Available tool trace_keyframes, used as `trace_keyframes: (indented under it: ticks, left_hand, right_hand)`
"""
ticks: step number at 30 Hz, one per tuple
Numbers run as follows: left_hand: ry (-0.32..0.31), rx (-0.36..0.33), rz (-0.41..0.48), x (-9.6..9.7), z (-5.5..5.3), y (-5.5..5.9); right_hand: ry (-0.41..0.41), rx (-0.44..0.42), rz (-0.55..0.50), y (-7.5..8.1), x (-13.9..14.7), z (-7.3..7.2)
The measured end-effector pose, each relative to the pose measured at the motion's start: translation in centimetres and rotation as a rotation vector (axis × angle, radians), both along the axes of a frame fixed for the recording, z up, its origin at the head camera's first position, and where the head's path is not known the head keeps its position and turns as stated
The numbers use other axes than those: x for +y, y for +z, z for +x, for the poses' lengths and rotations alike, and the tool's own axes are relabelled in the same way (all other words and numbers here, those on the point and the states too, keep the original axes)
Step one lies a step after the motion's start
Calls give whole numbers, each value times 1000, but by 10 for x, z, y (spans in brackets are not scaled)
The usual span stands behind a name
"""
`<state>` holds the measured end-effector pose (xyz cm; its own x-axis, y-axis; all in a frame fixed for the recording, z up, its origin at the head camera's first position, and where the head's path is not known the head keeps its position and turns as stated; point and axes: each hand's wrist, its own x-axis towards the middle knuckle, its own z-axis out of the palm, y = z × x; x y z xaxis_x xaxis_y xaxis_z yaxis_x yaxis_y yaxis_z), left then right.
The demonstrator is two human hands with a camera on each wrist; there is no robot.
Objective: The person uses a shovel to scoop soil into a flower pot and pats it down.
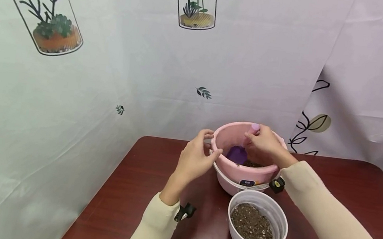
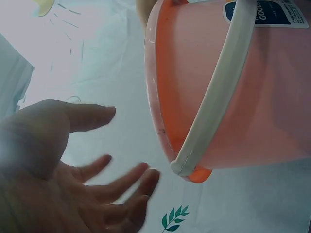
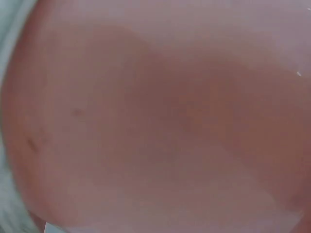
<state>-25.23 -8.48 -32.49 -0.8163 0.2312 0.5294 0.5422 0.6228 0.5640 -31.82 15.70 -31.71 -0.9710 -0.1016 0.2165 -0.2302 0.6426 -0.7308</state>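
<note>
A pink bucket (image 1: 224,160) with a white carry handle (image 2: 218,92) stands at the back of the table, dark soil (image 1: 252,164) at its bottom. My right hand (image 1: 267,141) reaches over its rim and grips the light purple handle of a small shovel (image 1: 237,154). The shovel's darker purple blade points down inside the bucket. At the left rim is my left hand (image 1: 195,156), thumb and fingers spread and holding nothing; the left wrist view shows a gap between them and the rim. Only the pink bucket wall (image 3: 160,145), blurred and very close, fills most of the right wrist view.
In front of the bucket stands a white pot (image 1: 282,226) part filled with soil. Both are on a dark red table (image 1: 132,192). A pale printed cloth (image 1: 169,65) hangs right behind the table. Small cameras are strapped to both wrists.
</note>
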Motion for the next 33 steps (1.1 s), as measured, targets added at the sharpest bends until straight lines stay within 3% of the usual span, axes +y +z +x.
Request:
trace_keyframes:
  ticks: [4,7,12,16,21,26,33]
  left_hand:
    - [5,-138,-38,-2,1,1]
    - [25,-182,-93,-2,1,0]
    - [42,-186,-131,-3,0,0]
    - [26,-207,-141,-2,-2,-1]
    - [64,-231,-153,3,-2,-3]
    - [89,-227,-151,5,-1,-4]
    - [99,-221,-167,6,0,-5]
  right_hand:
    - [12,-40,37,0,-2,0]
    - [-23,-23,47,0,-4,1]
    - [-42,11,63,1,-4,0]
    - [-39,-11,98,1,-3,2]
    - [-41,5,135,1,0,3]
    - [-1,39,139,-1,-1,2]
    - [72,17,151,-2,-4,4]
